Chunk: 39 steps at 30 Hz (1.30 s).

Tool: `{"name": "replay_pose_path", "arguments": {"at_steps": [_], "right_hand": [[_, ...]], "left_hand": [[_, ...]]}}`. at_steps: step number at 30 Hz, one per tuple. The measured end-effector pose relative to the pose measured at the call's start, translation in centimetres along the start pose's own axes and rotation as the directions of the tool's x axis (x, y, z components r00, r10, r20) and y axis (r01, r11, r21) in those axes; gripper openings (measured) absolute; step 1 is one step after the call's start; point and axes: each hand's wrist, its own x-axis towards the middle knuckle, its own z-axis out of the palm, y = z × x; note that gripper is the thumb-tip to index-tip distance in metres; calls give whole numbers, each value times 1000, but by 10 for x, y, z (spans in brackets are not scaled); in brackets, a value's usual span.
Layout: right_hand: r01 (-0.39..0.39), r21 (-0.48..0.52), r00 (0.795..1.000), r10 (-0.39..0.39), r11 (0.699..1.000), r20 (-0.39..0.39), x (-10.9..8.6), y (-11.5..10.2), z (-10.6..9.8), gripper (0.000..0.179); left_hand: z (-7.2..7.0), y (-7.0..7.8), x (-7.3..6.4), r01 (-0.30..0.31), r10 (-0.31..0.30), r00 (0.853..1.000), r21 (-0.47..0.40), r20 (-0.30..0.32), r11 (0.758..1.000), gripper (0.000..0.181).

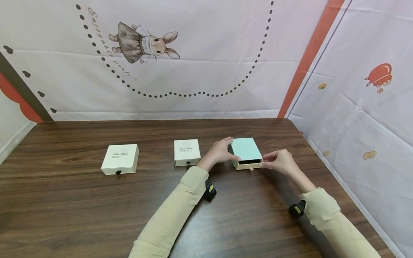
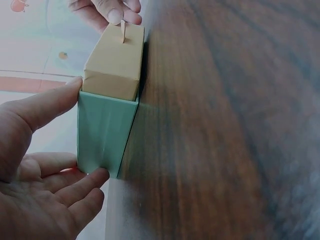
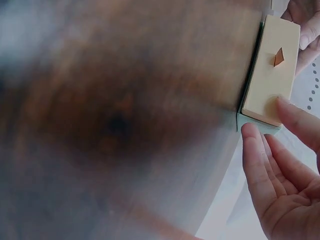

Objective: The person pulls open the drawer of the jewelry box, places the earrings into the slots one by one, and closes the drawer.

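A mint-green gift box (image 1: pixel 246 149) lies on the right half of the brown table. Its cream inner drawer (image 1: pixel 249 166) stands part way out of the sleeve, toward the person, with a small tan ribbon tab (image 2: pixel 123 32) on its front. My left hand (image 1: pixel 221 151) grips the green sleeve (image 2: pixel 105 132) along its left side, thumb at the front edge and fingers farther back. On the other side, my right hand (image 1: pixel 280 162) presses its thumb against the drawer front (image 3: pixel 270 75) near the corner. Its other fingers, mostly straight, lie along the box's right side.
Two white gift boxes with "Best Wishes" lettering and black tabs stand to the left: one in the middle (image 1: pixel 187 152), beside my left wrist, and another (image 1: pixel 120 159) farther left. A printed cloth (image 1: pixel 206 71) hangs behind the table; another (image 1: pixel 361 118) borders its right edge.
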Motion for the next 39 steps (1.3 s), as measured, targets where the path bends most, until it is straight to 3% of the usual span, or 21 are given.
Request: {"name": "replay_pose_path", "arguments": {"at_steps": [13, 39], "right_hand": [[23, -17, 1000, -22, 1000, 17, 7, -1, 0, 34], [-17, 3, 1000, 17, 1000, 18, 12, -6, 6, 36]], "left_hand": [[-1, 0, 0, 8, -8, 1000, 3, 1, 1000, 85], [0, 3, 0, 33, -33, 999, 15, 12, 999, 85]]}}
